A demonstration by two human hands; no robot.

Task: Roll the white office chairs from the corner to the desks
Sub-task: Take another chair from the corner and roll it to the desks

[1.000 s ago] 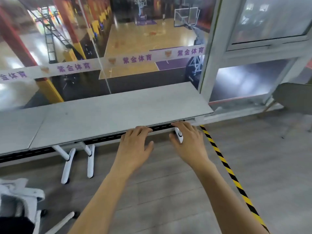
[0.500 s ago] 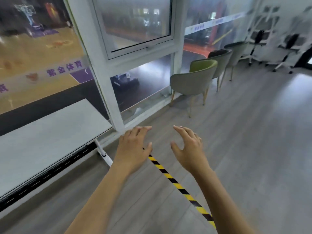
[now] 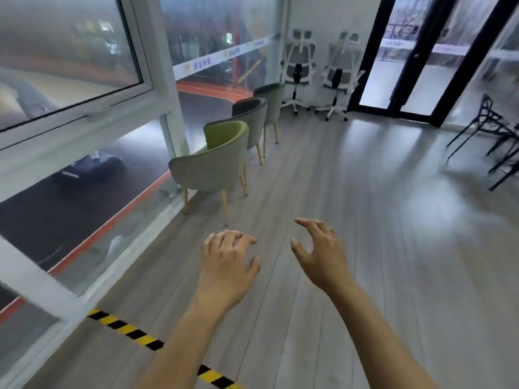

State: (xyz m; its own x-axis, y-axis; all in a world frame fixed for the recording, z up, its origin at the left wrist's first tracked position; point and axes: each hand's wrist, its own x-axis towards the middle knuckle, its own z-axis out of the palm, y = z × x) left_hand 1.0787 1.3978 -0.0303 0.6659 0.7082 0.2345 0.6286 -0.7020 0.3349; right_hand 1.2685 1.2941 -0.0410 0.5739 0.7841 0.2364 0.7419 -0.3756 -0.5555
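left grip (image 3: 229, 265): yours, fingers loosely curled, holding nothing, above the floor (image 3: 365, 220)
right grip (image 3: 323, 255): wide, empty
white office chair (image 3: 298, 66): far corner, well apart from both your grips
second white chair (image 3: 341, 71): just beside it

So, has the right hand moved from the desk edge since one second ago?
Yes. The right hand has left the desk, now out of view, and hangs open above the floor beyond the yellow-black tape, toward the white office chairs.
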